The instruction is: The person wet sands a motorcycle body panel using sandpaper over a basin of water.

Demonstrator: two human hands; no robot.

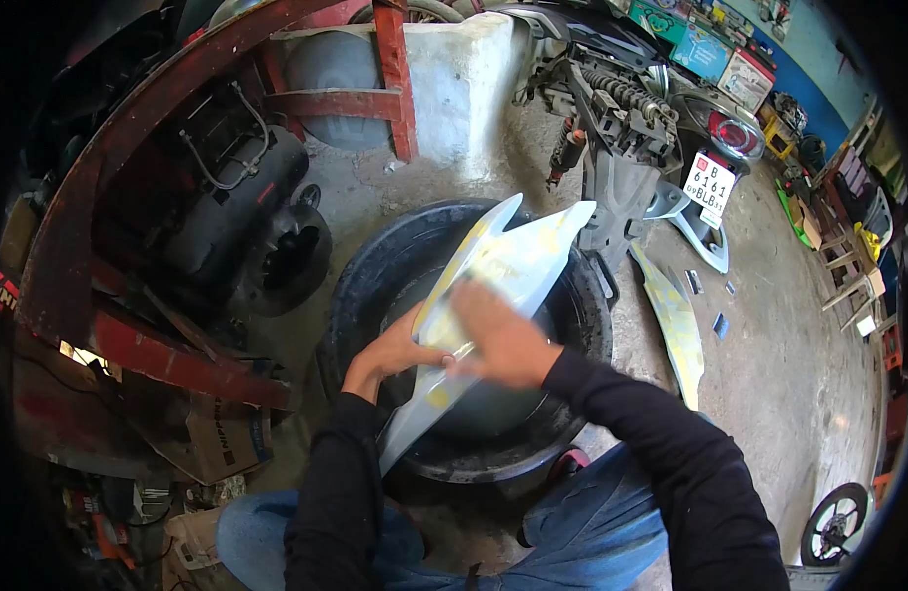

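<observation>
A motorcycle body panel (538,258), pale with yellowish patches, is held slanted over a large black tub (354,286). My left hand (390,350) grips the panel's left edge, thumb on its face. Across the panel's surface lies my right hand (495,335), blurred by motion. Its fingers are smeared, so whether anything is under them cannot be made out. Cloudy water (484,419) shows in the tub below the panel.
A similar patchy panel (673,320) lies on the floor at right, beside small dark and blue pieces (720,325). Beyond the tub stands a partly stripped motorcycle (621,148). A black tank (237,182) sits within a red frame (90,212) at left.
</observation>
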